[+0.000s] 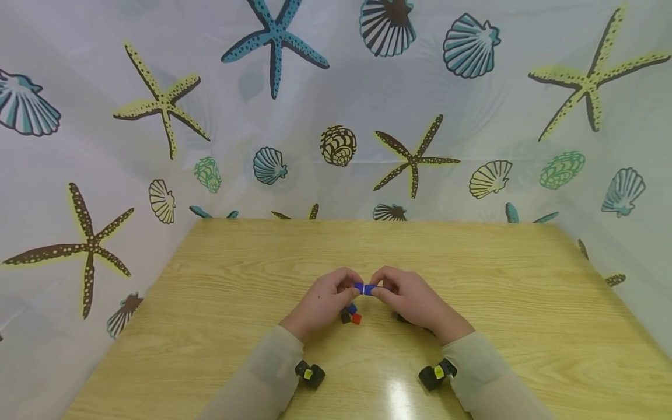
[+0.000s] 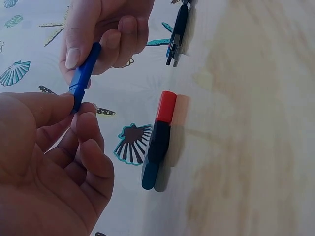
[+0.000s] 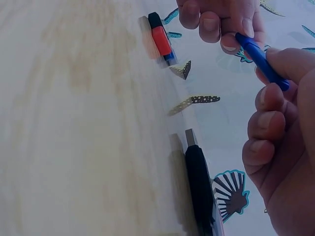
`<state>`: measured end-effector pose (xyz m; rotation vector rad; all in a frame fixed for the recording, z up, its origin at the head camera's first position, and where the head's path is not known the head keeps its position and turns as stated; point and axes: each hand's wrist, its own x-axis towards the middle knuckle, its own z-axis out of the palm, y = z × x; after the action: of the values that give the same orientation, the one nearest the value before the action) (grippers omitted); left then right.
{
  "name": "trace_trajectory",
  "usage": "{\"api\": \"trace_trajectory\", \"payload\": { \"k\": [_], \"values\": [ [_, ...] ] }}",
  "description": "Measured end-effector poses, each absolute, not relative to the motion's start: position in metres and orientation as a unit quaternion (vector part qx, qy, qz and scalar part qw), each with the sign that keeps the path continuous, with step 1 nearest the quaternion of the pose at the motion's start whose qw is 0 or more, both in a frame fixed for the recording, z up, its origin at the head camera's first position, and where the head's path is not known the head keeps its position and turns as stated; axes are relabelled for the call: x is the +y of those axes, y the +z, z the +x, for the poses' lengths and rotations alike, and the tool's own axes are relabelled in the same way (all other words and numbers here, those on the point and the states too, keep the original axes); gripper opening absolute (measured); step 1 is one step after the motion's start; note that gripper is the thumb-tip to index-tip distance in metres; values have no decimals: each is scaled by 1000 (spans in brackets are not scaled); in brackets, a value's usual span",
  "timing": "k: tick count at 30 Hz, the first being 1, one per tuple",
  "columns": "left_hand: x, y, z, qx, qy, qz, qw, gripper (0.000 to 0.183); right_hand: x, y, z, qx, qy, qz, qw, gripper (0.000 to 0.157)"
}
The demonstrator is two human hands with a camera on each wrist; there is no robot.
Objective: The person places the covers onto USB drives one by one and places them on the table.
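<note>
Both hands meet above the table around a small blue USB flash drive [image 1: 370, 289], with a thin pale line between its two parts. The left hand [image 1: 326, 298] pinches the blue cap [image 1: 359, 287] at the left end between thumb and fingers. From the other side the right hand [image 1: 412, 296] pinches the longer blue body [image 2: 88, 64]. Below the left hand lie a black cap [image 1: 345, 317], a red cap [image 1: 356, 319] and a blue cap [image 1: 353, 308], close together. Under the right hand lies a black flash drive [image 3: 198, 177], its metal plug [image 3: 191, 137] bare, partly hidden in the head view.
The wood-grain table [image 1: 252, 251] reaches back to a white curtain [image 1: 315, 99] printed with starfish and shells, which also hangs along both sides. Each wrist wears a black camera on a strap: a left wrist camera [image 1: 314, 376] and a right wrist camera [image 1: 431, 378].
</note>
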<state>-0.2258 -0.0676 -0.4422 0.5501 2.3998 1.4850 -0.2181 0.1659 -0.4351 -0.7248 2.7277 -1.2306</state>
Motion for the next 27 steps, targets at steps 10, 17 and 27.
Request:
{"api": "trace_trajectory", "payload": {
  "k": [10,17,27],
  "values": [
    [-70,-440,-227,829,501,205,142,13,165,-433,-218,889,-401,-220,36,12],
    [-69,-440,-226,826,509,199,142,11,165,-433,-218,887,-404,-219,36,14],
    [-72,-439,-225,815,534,178,140,11,168,-438,-220,882,-414,-225,23,9]
  ]
}}
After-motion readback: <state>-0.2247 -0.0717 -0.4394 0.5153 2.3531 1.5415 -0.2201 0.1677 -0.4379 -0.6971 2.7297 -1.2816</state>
